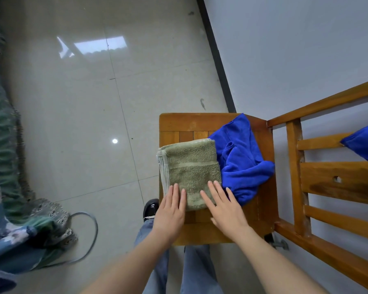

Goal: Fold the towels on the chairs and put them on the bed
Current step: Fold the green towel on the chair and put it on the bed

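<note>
A green towel [191, 166], folded into a rectangle, lies on the seat of a wooden chair [179, 124]. My left hand [171, 211] rests flat on its near left corner, fingers apart. My right hand [225, 206] lies flat on its near right corner, also holding nothing. A crumpled blue towel [240, 160] sits on the seat just right of the green one, touching it. Another blue towel [365, 143] hangs over the chair's backrest at the right edge. The bed [0, 158], with a green patterned cover, runs along the left edge.
The chair's slatted wooden backrest [327, 183] stands against a white wall on the right. Shiny tiled floor [83, 102] lies between chair and bed. A grey cable [94, 230] loops on the floor near the bed's corner. My legs and a black shoe [150, 207] are below the chair.
</note>
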